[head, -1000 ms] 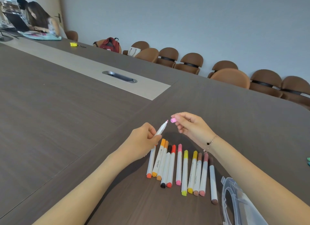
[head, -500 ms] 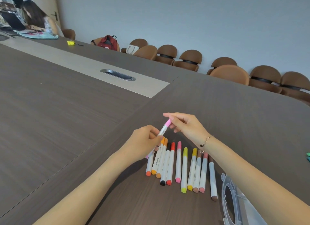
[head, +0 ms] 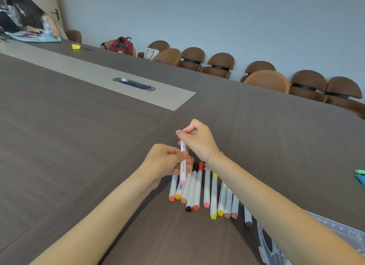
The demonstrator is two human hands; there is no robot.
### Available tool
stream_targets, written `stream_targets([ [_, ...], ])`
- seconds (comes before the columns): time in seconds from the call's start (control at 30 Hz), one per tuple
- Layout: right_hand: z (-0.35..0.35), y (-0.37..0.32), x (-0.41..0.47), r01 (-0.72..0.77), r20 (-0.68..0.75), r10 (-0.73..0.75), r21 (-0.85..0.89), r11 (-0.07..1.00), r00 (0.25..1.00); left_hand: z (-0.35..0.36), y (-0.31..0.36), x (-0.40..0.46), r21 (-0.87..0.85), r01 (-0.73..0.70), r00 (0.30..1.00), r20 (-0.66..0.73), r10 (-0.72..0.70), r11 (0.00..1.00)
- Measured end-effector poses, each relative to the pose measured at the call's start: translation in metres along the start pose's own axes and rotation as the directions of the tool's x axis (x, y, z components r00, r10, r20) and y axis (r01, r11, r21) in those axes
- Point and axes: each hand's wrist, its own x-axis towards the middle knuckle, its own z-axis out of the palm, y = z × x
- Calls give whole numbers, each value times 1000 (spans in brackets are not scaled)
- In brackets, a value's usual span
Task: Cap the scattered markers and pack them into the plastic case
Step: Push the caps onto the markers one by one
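A white marker with pink ends point(head: 183, 166) stands nearly upright above the table. My left hand point(head: 166, 162) grips its barrel at mid-length, and my right hand point(head: 195, 138) pinches its top end, where the pink cap sits under my fingers. Below both hands lies a row of several capped white markers point(head: 205, 193) side by side, with orange, black, red, pink, yellow and brown ends. A clear plastic case point(head: 276, 243) lies at the lower right, partly hidden by my right forearm.
Green and blue marker pieces point(head: 360, 175) lie at the right edge. A metal cable slot point(head: 134, 84) sits in the table's pale centre strip. Brown chairs point(head: 266, 81) line the far edge, with a red backpack point(head: 120, 44). A person sits at the far left corner point(head: 29, 18).
My right hand brought the pink cap onto the marker's tip. Both hands then turned the marker from a slant to nearly upright.
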Motion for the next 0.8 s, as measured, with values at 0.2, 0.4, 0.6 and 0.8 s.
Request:
stream_targets([
  [0.2,4,2,-3,-108,31,106,72,992,994,-13,8,-2,-28,46,996,73,-44,999],
  [0.4,-19,12,-10,-142,180,146,-35,989,973,-26,-2,16,621,115,987,-162,-17,775],
  [0.6,-70,16,-14,-207,142,218,-85,975,966,-21,-19,19,854,55,991,-110,77,518],
  [0.8,-116,24,-47,-245,44,250,-102,964,967,-24,-25,23,853,44,977,-145,155,520],
])
